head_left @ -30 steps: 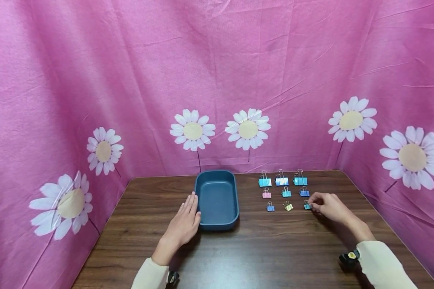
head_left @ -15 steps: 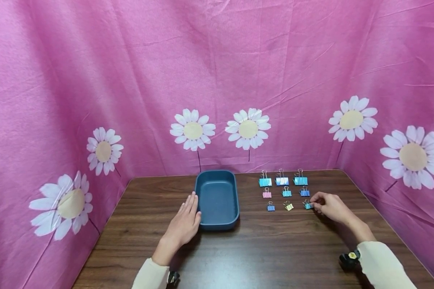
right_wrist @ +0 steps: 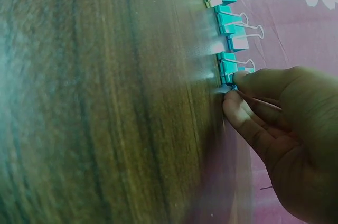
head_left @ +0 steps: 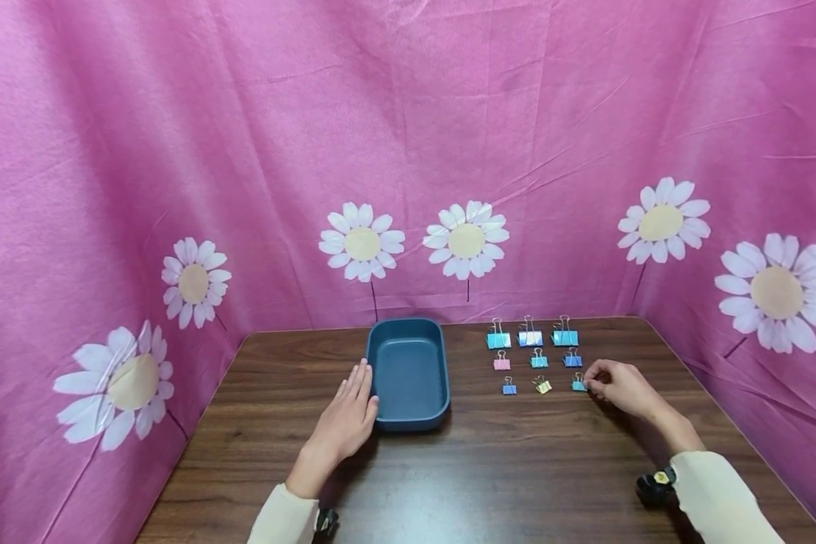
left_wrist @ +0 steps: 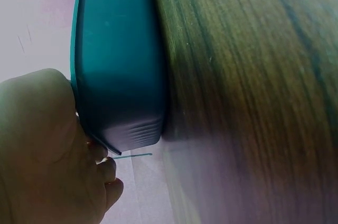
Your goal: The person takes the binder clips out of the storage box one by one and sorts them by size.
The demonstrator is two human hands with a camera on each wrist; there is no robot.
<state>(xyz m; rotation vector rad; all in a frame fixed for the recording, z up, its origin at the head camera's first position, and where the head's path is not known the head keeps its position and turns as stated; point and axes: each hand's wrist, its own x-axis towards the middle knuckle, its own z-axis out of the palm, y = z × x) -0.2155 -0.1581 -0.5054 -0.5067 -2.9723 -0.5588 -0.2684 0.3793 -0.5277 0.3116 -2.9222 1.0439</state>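
In the head view my left hand (head_left: 343,415) lies along the left side of a dark blue tray (head_left: 374,378), fingers straight and touching its rim. The left wrist view shows that hand (left_wrist: 47,145) against the tray's outer wall (left_wrist: 119,49). My right hand (head_left: 625,391) is at the right end of the front row of binder clips, where finger and thumb pinch the edge of a small teal binder clip (head_left: 578,385). In the right wrist view the fingertips partly cover this teal clip (right_wrist: 227,68). Beside it lie a yellow binder clip (head_left: 542,387) and a small blue binder clip (head_left: 509,389).
Behind the front row are a middle row with a pink clip (head_left: 502,364), a turquoise clip (head_left: 539,362) and a blue clip (head_left: 573,361), and a back row of larger clips (head_left: 530,338). A pink flowered cloth (head_left: 408,136) surrounds the wooden table (head_left: 503,468).
The small teal clip has turned slightly and now stands straighter in its row. My right hand has shifted a little to the right. My left hand and the tray have stayed put.
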